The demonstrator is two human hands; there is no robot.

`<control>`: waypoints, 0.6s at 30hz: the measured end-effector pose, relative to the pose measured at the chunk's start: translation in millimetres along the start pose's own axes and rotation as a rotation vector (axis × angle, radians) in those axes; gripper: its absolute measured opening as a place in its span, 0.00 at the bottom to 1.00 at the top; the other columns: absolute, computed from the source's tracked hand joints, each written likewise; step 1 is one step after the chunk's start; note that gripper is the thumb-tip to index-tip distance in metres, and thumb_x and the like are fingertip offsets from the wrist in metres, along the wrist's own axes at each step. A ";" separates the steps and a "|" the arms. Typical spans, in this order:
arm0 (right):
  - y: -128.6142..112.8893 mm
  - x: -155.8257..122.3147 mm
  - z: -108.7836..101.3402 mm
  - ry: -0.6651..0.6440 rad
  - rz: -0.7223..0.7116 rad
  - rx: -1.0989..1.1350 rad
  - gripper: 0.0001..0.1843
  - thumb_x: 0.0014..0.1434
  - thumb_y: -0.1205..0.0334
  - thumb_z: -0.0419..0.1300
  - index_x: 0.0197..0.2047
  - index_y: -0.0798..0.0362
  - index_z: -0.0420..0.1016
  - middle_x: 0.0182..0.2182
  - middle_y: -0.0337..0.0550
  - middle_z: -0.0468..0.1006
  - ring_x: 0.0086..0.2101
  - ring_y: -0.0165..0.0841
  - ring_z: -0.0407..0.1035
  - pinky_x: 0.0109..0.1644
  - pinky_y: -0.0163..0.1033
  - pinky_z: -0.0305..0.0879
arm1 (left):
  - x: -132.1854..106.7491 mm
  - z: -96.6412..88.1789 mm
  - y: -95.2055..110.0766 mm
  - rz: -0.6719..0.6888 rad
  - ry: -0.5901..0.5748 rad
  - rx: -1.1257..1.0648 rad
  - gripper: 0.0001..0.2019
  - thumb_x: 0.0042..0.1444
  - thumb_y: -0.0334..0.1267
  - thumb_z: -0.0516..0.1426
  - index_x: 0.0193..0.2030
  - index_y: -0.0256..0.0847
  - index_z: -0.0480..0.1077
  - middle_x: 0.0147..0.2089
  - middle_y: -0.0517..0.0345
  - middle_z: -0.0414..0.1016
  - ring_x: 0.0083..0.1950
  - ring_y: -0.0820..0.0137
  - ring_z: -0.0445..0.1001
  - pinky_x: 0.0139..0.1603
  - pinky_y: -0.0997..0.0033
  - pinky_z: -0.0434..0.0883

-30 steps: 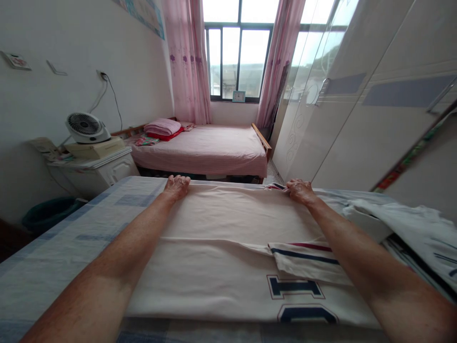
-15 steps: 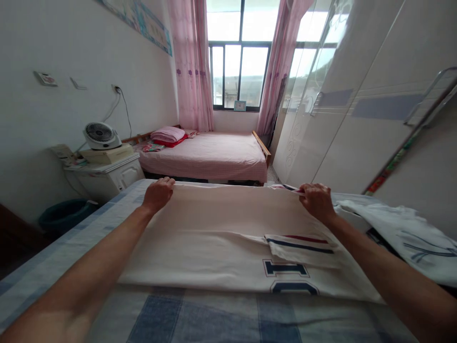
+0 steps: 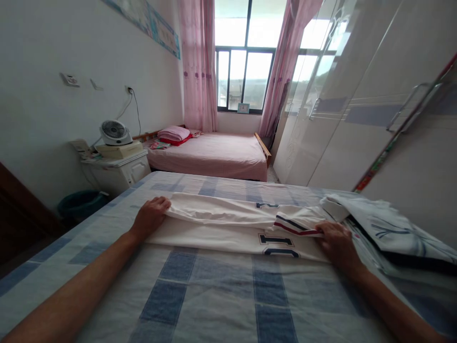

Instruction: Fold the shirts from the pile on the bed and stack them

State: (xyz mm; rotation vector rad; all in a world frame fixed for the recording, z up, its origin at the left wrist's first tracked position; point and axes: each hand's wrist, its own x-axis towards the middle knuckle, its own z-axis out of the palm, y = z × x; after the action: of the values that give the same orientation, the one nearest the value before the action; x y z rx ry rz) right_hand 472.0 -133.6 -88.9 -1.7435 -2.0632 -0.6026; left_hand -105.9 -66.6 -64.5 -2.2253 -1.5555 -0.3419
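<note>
Both hands have drawn the shirt's far edge back toward the person since the earlier frame, so the shirt (image 3: 214, 224) now lies folded over itself in a narrower band across the bed (image 3: 221, 295). More of the blue-checked sheet shows beyond and in front of it than before.

The left hand (image 3: 150, 216) sits at the shirt's left end, fingers curled around the doubled edge and holding it. The right hand (image 3: 335, 243) is at the right end, closed on the cloth by the red and navy striped trim (image 3: 294, 225), knuckles up; how the thumb sits under the cloth cannot be seen. Navy block lettering shows on the lower layer between the hands, nearer the right one.

Just beside the right hand, further right, a pile of clothes (image 3: 385, 224) lies on the bed, white cloth with dark line marks on top and a darker layer beneath.

Beyond the bed stands a second bed (image 3: 214, 157) in pink, with folded bedding at its head. A fan (image 3: 113, 132) sits on a white nightstand (image 3: 119, 171) by the left wall, a dark bin (image 3: 76, 205) below it. A glossy wardrobe (image 3: 357, 124) fills the right side, and pink curtains (image 3: 196, 71) frame the window (image 3: 246, 78).
</note>
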 end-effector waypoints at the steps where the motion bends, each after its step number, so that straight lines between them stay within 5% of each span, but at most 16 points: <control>1: -0.2 1.8 -1.6 0.002 0.015 -0.002 0.08 0.52 0.64 0.51 0.36 0.51 0.69 0.39 0.49 0.77 0.45 0.44 0.68 0.54 0.49 0.53 | 1.2 -3.4 0.9 0.006 0.002 0.020 0.11 0.51 0.27 0.48 0.38 0.40 0.69 0.43 0.45 0.72 0.48 0.55 0.69 0.47 0.58 0.65; 11: 1.3 -1.6 -3.6 -0.086 0.088 0.056 0.09 0.49 0.66 0.51 0.34 0.51 0.70 0.39 0.48 0.77 0.44 0.43 0.69 0.51 0.49 0.57 | -10.7 -10.7 3.4 0.031 -0.079 0.033 0.10 0.53 0.28 0.47 0.35 0.40 0.68 0.39 0.46 0.72 0.45 0.57 0.70 0.45 0.60 0.67; 15: 7.4 -2.9 -2.9 -0.093 0.111 0.060 0.15 0.47 0.70 0.49 0.37 0.51 0.72 0.42 0.48 0.77 0.45 0.41 0.69 0.50 0.47 0.59 | -12.7 -11.8 -8.5 0.063 -0.143 -0.086 0.14 0.47 0.24 0.47 0.33 0.42 0.69 0.42 0.50 0.74 0.46 0.60 0.71 0.48 0.62 0.68; 18: 4.4 12.9 -11.2 -0.057 0.154 0.064 0.17 0.49 0.70 0.48 0.40 0.51 0.72 0.43 0.48 0.77 0.46 0.41 0.69 0.49 0.46 0.60 | 0.6 -22.3 -16.1 -0.049 -0.075 -0.246 0.19 0.41 0.24 0.46 0.36 0.43 0.71 0.49 0.54 0.74 0.52 0.63 0.71 0.53 0.65 0.68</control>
State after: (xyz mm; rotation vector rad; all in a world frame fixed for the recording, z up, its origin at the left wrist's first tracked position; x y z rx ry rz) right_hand 474.3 -128.4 -72.3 -1.8814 -1.9398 -0.4405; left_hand -120.1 -71.5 -41.4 -2.4120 -1.6890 -0.4928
